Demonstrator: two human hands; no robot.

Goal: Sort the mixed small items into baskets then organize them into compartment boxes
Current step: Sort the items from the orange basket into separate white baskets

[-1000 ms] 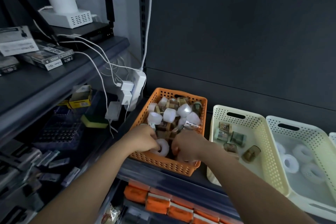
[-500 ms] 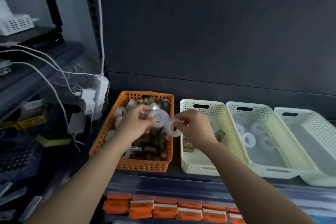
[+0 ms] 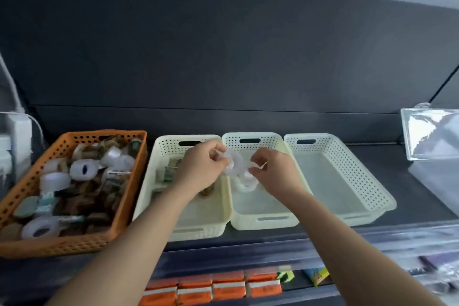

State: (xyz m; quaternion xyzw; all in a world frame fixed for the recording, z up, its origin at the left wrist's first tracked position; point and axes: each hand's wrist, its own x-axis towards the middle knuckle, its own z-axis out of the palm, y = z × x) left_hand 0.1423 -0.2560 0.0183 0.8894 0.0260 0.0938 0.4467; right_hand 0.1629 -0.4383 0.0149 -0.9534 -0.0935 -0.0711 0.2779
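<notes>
Rolls of clear tape up in both hands, above the cream baskets. Left hand (image 3: 201,166) clenched in a finger-and-thumb grip on one roll (image 3: 233,159), just over the wall shared by the first cream basket (image 3: 188,232) and the middle basket (image 3: 260,222). Right hand (image 3: 272,169) curled likewise, its grip grasping a second roll (image 3: 247,181) lower down, over the middle basket; blurred, so hard to say just where the fingertips sit. Rolls touching or just apart, cannot tell which. At the left end of the shelf (image 3: 409,181), orange basket (image 3: 74,243) heaped with more rolls (image 3: 83,169) and brown bits (image 3: 82,196), all mixed; brown bits also in the first cream basket. Looks like the sorting stage, with much of the orange basket left to clear. Probably light, stiff hoops with a slick outer face and perhaps a tacky edge, so liable to cling to one another or to skin. Best taken across the flat sides, or with a finger through the core, not squeezed hard on the rim. Little to break; safe enough, by the look, for a short drop into the middle basket, though round enough to roll or hop off a wall.
</notes>
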